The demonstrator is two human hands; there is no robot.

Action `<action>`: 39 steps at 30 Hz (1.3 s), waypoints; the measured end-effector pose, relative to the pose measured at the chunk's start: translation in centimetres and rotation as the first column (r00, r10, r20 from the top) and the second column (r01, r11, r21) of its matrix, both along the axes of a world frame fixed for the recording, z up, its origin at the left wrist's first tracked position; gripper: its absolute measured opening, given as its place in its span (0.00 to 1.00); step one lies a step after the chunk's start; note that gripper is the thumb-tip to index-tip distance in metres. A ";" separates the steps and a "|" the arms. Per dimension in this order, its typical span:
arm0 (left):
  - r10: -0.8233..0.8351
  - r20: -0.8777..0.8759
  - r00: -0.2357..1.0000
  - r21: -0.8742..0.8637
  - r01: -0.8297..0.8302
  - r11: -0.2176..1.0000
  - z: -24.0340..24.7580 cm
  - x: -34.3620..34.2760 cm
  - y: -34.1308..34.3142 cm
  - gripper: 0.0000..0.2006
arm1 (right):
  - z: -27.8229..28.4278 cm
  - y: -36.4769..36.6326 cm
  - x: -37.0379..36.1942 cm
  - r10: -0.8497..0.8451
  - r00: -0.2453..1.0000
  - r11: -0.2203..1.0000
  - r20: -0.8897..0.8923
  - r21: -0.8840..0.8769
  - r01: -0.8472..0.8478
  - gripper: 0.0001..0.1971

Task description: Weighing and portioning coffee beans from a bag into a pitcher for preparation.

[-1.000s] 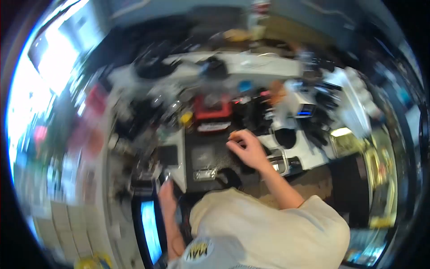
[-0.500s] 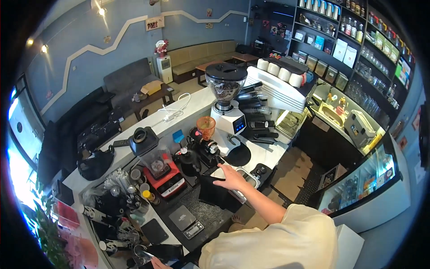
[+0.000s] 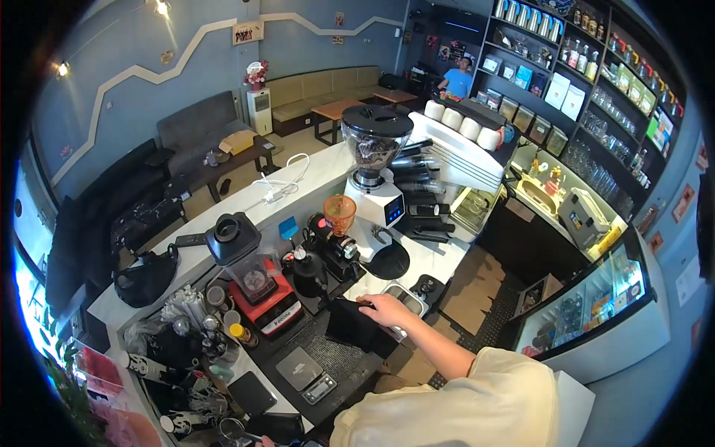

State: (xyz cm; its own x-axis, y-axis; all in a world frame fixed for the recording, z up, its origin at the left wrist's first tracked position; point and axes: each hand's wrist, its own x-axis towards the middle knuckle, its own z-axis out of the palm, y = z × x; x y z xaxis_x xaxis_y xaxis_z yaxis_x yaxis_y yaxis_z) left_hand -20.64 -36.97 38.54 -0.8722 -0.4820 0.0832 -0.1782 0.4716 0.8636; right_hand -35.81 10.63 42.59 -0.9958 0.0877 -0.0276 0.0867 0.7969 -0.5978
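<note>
My right hand (image 3: 383, 310) reaches over the counter, its fingers closed on the upper edge of a black cloth (image 3: 350, 322). The cloth hangs in folds at the counter's front edge, beside a small metal container (image 3: 407, 299). Only a bit of my left hand (image 3: 264, 441) shows at the lower edge, close to a round metal-rimmed vessel (image 3: 232, 429); its fingers are mostly hidden. Left of the cloth, a flat digital scale (image 3: 299, 368) lies on a dark textured bar mat (image 3: 344, 362).
A red-based blender (image 3: 265, 304), a small black grinder with an orange hopper (image 3: 339, 214) and a tall white coffee grinder (image 3: 372, 201) line the counter's back. Straws, cups and bottles crowd the left side. A glass-door fridge (image 3: 588, 305) stands right. Another person (image 3: 457, 79) appears at the back.
My right hand has lowered from spread fingers to a grip on the black cloth. My left hand has dropped toward the lower edge. A person has come into view at the back.
</note>
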 end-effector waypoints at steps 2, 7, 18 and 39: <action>-0.041 0.056 0.998 0.047 0.038 0.998 3.6 -0.1 0.3 0.24 | 0.6 -0.5 0.1 0.005 1.000 1.000 -0.010 -0.018 -0.005 0.20; -0.093 0.051 0.994 -0.013 0.094 0.996 3.2 -0.5 -0.7 0.23 | 0.0 -0.7 -0.2 -0.006 1.000 0.999 -0.007 0.045 0.006 0.20; -0.093 0.018 0.996 0.149 0.089 0.985 2.1 0.3 -0.7 0.20 | 2.1 -2.4 0.0 0.060 0.997 0.984 -0.055 0.173 -0.050 0.17; 0.020 -0.032 0.999 0.385 -0.006 0.923 1.3 2.2 -0.4 0.09 | 14.5 -19.3 -5.0 0.525 0.846 0.850 -0.090 0.015 -0.526 0.18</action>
State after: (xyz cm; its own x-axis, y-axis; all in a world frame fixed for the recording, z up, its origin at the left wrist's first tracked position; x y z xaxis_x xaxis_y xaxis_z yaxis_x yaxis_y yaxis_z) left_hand -18.42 -37.40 39.85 -0.8655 -0.4943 -0.0811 -0.1492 0.0998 0.9838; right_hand -40.85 -8.66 57.10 -0.8910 -0.4495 0.0635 -0.3964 0.7021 -0.5915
